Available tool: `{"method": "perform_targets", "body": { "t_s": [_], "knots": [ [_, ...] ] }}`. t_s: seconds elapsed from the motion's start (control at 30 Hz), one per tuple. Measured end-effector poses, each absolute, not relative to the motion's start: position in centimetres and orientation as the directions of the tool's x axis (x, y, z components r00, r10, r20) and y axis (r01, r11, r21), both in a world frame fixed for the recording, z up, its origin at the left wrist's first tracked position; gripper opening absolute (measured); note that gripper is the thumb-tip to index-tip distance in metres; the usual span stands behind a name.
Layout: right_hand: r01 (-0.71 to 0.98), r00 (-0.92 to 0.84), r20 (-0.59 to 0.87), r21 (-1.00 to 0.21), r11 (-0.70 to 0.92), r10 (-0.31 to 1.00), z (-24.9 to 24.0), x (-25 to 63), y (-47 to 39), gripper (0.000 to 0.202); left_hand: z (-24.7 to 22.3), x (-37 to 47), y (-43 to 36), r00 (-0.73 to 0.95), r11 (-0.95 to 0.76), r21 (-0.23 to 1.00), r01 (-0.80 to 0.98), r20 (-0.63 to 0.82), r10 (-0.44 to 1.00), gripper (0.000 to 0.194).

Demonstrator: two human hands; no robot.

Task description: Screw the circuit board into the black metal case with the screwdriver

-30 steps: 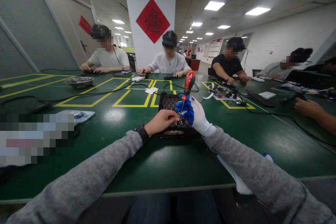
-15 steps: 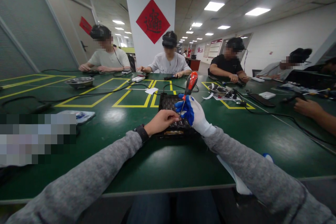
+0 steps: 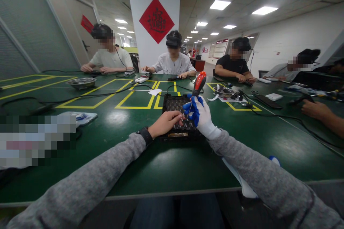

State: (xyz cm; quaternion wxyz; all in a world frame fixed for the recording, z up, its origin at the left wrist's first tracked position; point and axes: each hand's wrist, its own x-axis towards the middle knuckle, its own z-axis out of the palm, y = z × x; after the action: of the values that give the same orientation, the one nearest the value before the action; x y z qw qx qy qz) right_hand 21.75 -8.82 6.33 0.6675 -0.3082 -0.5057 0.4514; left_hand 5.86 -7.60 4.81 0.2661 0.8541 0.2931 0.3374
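Note:
A black tray-like case with small pieces inside lies on the green table. My right hand, in a white and blue glove, grips a red and black screwdriver, its handle up and its shaft slanting down over the case. Bare and with a dark watch at the wrist, my left hand is over the case's left part. Its thumb and fingers are pinched together near the screwdriver's tip; whatever they hold is too small to make out.
Metal bowls stand at the left and right across the green table. White paper and black cables lie beyond the case. A white and blue glove is by my right forearm. Several people sit around.
The screwdriver and my right hand have shifted slightly to the right. The fingers of my left hand have moved a little, staying over the case.

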Motion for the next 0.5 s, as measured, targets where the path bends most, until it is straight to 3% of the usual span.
{"method": "perform_targets", "body": {
  "t_s": [0.5],
  "knots": [
    [-0.288,0.056,0.369,-0.884,0.369,0.928,6.05,21.90,-8.81,0.035,4.70,5.86,-7.59,0.675,-0.630,0.735,0.250,0.334,0.658,0.037]
  ]
}}
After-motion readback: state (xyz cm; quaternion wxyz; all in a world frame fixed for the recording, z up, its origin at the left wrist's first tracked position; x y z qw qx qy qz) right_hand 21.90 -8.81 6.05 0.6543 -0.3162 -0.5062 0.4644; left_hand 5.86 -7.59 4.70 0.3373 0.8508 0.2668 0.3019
